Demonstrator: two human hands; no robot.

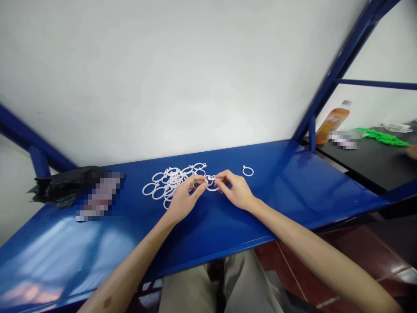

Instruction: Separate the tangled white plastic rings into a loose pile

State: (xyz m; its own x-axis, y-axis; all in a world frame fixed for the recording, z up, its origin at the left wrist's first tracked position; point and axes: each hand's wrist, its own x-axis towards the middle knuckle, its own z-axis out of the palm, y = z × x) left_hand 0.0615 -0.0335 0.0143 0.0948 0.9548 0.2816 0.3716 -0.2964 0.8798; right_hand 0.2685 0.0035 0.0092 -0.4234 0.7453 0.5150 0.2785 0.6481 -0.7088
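Observation:
Between my two hands is a white curtain ring (213, 189) with a small eyelet on its rim. My left hand (187, 195) pinches it from the left at the eyelet. From the other side, the fingertips of my right hand (236, 189) close on the same ring; a second ring may overlap it, but I cannot tell. Just left of and behind my left hand lies a loose pile of white curtain rings (174, 178), partly hidden by that hand. One single curtain ring (248, 171) rests apart, to the right beyond my right hand.
The blue metal table (208, 234) has a wall behind it and blue frame posts (335, 74) at its sides. A black plastic bag (58, 187) lies at left beside a blurred item (100, 195). On a black table at right are a bottle (334, 121), green links (382, 137) and another person's hand (412, 152).

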